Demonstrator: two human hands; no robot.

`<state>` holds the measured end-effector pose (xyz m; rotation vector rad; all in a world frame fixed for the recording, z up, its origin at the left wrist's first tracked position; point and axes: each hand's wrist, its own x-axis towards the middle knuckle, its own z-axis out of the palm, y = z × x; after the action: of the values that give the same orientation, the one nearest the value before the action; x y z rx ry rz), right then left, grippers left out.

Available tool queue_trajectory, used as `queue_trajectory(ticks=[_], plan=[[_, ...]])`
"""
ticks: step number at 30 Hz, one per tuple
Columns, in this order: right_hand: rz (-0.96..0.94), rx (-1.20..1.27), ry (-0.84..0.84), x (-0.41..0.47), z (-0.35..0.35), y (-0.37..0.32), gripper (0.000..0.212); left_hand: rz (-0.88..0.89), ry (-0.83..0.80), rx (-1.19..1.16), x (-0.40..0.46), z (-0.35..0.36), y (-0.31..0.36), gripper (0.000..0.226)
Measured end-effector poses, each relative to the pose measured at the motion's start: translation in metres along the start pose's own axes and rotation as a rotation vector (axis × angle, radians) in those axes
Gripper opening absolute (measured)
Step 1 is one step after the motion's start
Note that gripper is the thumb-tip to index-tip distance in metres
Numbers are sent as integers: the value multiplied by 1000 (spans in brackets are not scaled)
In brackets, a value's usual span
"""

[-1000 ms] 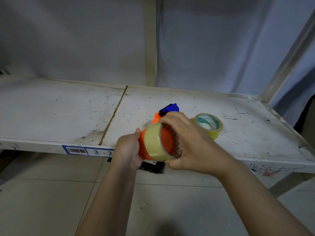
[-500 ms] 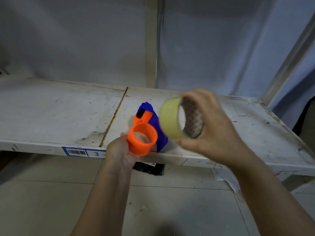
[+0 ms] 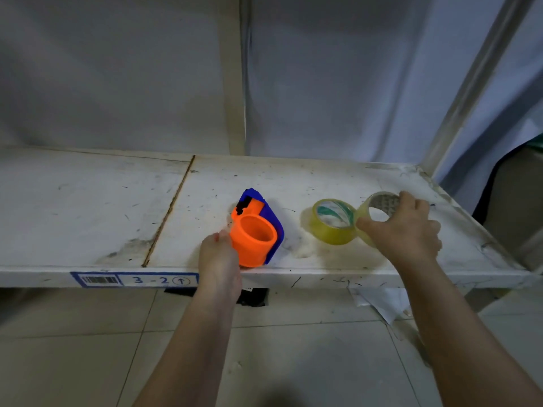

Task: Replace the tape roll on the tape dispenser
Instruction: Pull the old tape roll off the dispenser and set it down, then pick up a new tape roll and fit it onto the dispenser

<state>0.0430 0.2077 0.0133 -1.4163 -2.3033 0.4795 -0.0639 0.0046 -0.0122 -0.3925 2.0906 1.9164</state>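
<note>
Two bare hands, two rolls of tape and one tape dispenser are in view, all at a single white shelf [image 3: 88, 201] whose painted surface is scuffed, scratched and split by one dark seam. The tape dispenser [image 3: 255, 230] is smooth moulded plastic: a hollow orange drum, open and with no roll on it, backed by a flat blue plate with a small black part near its top. It sits at the front edge of the shelf, and the left hand [image 3: 219, 265] closes on its near side, fingers curled against the orange drum from below and behind. To the right lie the rolls. The fuller roll [image 3: 333, 224] is glossy, translucent yellow, a thick ring lying flat on the shelf, with a green and white printed liner inside its core. Just beside it, touching or nearly so, the worn roll [image 3: 374, 214] is a thinner ring with a pale yellowish outer band and a brown cardboard core showing a criss-cross pattern; it stands tilted on its edge. The right hand [image 3: 402, 230] pinches this worn roll, thumb pressed on the near rim and fingers hooked over the far rim. One blue-bordered label [image 3: 133, 279] with a barcode and "3 - 2" is stuck to the shelf's front lip. Below is pale tiled floor [image 3: 73, 348].
</note>
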Motion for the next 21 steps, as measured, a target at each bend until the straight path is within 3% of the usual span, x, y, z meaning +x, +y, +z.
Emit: queue_trajectory(ticks=[6,14,16,21], plan=[[117,-82,-36,6,16,21,84,383,97,362,1,6,-13,37],[65,-103,-44,9,36,29,78,352,-25,309,-10,9,-9,34],[-18,-160,2,7,37,25,77,340,-41,325,-10,11,-10,39],[-492,-326,61,-10,45,-6,48,338,-30,324,-14,12,-6,37]])
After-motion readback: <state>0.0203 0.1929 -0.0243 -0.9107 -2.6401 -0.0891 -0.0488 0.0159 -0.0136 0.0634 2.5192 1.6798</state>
